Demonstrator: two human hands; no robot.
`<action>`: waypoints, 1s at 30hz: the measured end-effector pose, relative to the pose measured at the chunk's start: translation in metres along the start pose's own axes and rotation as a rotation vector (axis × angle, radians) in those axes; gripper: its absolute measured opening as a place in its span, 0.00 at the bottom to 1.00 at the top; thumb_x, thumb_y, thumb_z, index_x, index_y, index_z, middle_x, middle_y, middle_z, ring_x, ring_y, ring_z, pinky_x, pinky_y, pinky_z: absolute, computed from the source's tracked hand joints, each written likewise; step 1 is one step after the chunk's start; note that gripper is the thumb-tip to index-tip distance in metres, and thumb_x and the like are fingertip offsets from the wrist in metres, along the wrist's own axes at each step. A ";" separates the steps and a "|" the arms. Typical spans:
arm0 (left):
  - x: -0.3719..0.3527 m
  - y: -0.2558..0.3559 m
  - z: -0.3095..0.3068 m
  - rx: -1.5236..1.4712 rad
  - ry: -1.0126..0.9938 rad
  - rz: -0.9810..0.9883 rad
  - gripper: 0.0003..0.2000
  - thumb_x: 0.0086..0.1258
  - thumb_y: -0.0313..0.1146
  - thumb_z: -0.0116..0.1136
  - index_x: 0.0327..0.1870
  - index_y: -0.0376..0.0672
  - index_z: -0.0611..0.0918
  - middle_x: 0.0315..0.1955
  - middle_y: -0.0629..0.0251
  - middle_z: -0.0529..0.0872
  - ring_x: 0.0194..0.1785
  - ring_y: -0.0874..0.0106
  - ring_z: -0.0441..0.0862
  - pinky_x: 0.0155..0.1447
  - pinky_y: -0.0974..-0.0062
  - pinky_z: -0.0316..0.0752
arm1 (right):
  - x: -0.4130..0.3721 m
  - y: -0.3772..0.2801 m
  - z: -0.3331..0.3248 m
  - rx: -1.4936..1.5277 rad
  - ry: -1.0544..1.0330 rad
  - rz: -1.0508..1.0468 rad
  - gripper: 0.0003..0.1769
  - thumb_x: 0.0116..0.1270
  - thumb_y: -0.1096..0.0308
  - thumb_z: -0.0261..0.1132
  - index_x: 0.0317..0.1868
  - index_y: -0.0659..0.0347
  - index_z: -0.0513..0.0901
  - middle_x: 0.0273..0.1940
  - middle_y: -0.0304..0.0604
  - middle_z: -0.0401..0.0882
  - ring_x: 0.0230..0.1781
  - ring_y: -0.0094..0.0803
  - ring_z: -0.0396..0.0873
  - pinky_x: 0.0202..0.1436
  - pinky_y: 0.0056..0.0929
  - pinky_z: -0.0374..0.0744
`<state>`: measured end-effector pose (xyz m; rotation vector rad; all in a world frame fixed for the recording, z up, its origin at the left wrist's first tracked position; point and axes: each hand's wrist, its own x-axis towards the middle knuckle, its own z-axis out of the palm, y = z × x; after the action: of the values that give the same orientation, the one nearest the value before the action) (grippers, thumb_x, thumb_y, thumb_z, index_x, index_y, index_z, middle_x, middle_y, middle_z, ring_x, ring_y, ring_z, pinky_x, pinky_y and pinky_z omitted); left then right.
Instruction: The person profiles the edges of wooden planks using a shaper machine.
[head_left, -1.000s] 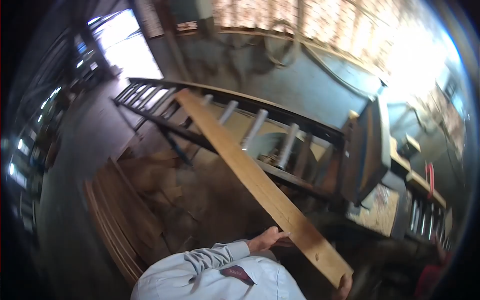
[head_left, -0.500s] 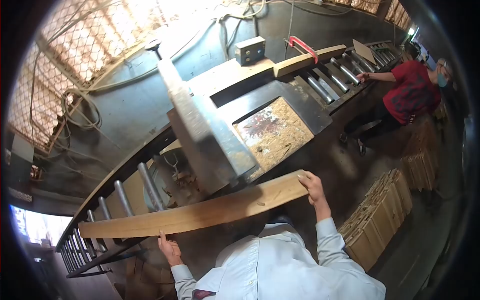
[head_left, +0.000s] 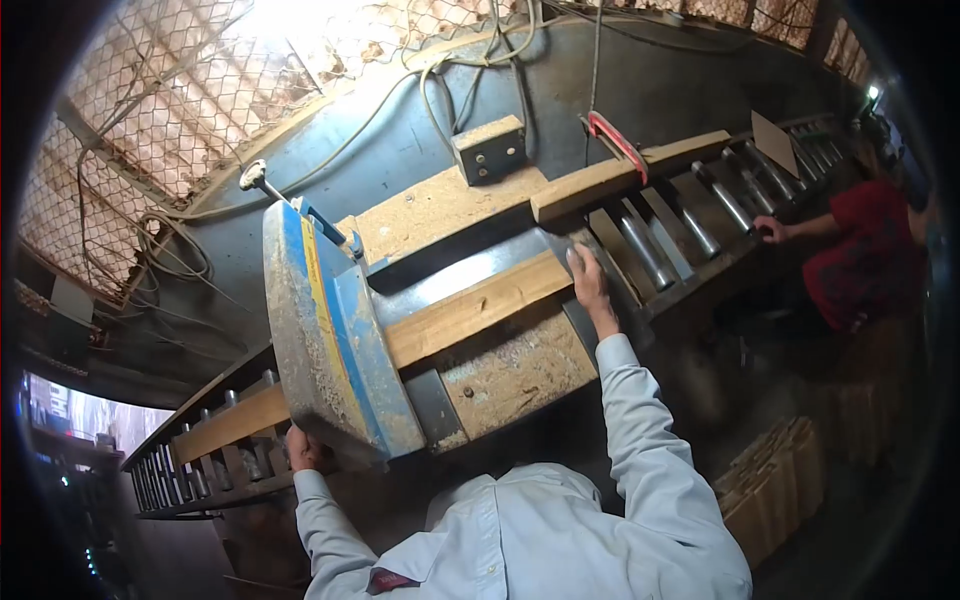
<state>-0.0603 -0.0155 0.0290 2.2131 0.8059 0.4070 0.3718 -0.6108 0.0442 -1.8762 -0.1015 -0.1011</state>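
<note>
The plank (head_left: 480,308) runs 8 to 2 o'clock beneath the blue machine head (head_left: 345,345). Your right hand (head_left: 592,290) meets its 2 o'clock end, your left hand (head_left: 303,448) its near edge at 8; finger closure cannot be told. Apparent step: guiding; the next move calls for alignment.

A woodworking shop — roller conveyor (head_left: 648,250), dusty blue machine (head_left: 352,335), stacked boards (head_left: 785,490).

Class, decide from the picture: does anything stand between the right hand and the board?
Nothing visible: the right hand touches the end of the board. The blue machine hides part of the board farther left.
</note>
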 end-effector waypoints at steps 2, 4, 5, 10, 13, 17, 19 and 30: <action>0.010 0.002 0.003 -0.461 0.134 -0.530 0.14 0.70 0.36 0.55 0.40 0.31 0.84 0.33 0.60 0.86 0.36 0.68 0.83 0.36 0.67 0.75 | 0.002 0.028 0.008 -0.261 0.045 -0.167 0.30 0.69 0.48 0.61 0.59 0.66 0.77 0.68 0.59 0.66 0.71 0.50 0.61 0.74 0.46 0.57; 0.004 0.003 0.007 -0.479 0.148 -0.364 0.18 0.70 0.40 0.57 0.43 0.30 0.84 0.37 0.59 0.86 0.39 0.67 0.83 0.39 0.66 0.75 | -0.017 0.033 0.010 -0.507 0.081 -0.307 0.30 0.67 0.48 0.63 0.59 0.64 0.77 0.69 0.58 0.64 0.73 0.49 0.58 0.75 0.49 0.54; 0.004 -0.011 0.008 -0.537 0.158 -0.336 0.19 0.71 0.42 0.57 0.45 0.29 0.83 0.39 0.59 0.86 0.40 0.67 0.83 0.41 0.66 0.75 | -0.023 0.027 0.012 -0.620 0.082 -0.341 0.32 0.66 0.44 0.63 0.60 0.60 0.78 0.70 0.56 0.64 0.74 0.49 0.56 0.76 0.50 0.50; 0.030 -0.043 0.020 -0.663 0.182 -0.372 0.22 0.73 0.44 0.56 0.49 0.28 0.81 0.43 0.58 0.85 0.44 0.67 0.82 0.47 0.66 0.75 | -0.015 0.026 0.020 -0.611 0.086 -0.269 0.35 0.63 0.36 0.61 0.60 0.52 0.79 0.71 0.50 0.64 0.74 0.47 0.55 0.78 0.49 0.47; 0.049 -0.050 0.026 -0.616 0.184 -0.387 0.23 0.74 0.45 0.55 0.51 0.28 0.80 0.45 0.58 0.84 0.46 0.67 0.81 0.49 0.66 0.75 | -0.002 0.023 0.032 -0.688 0.122 -0.238 0.35 0.62 0.34 0.61 0.60 0.49 0.80 0.71 0.49 0.63 0.75 0.46 0.54 0.78 0.49 0.44; 0.073 -0.071 0.028 -0.462 0.192 -0.374 0.24 0.75 0.46 0.54 0.54 0.28 0.79 0.48 0.58 0.83 0.49 0.67 0.80 0.53 0.67 0.74 | 0.015 0.008 0.051 -0.702 0.166 -0.197 0.34 0.61 0.34 0.62 0.57 0.50 0.83 0.71 0.47 0.64 0.75 0.44 0.54 0.78 0.48 0.44; 0.078 -0.076 0.026 -0.699 0.172 -0.454 0.23 0.77 0.45 0.52 0.55 0.28 0.78 0.49 0.58 0.83 0.51 0.67 0.80 0.55 0.68 0.73 | 0.020 0.006 0.054 -0.721 0.168 -0.192 0.34 0.61 0.34 0.63 0.56 0.50 0.84 0.71 0.46 0.64 0.75 0.42 0.54 0.78 0.48 0.44; 0.097 -0.013 0.047 -0.943 0.253 -0.350 0.22 0.78 0.46 0.49 0.56 0.32 0.73 0.47 0.57 0.80 0.46 0.66 0.81 0.52 0.67 0.78 | 0.033 0.008 0.067 -0.783 0.189 -0.172 0.32 0.60 0.36 0.64 0.55 0.51 0.85 0.71 0.44 0.66 0.74 0.38 0.57 0.78 0.45 0.46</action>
<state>0.0313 0.0301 -0.0085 1.1403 0.8685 0.7180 0.4069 -0.5489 0.0203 -2.6225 -0.1005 -0.4939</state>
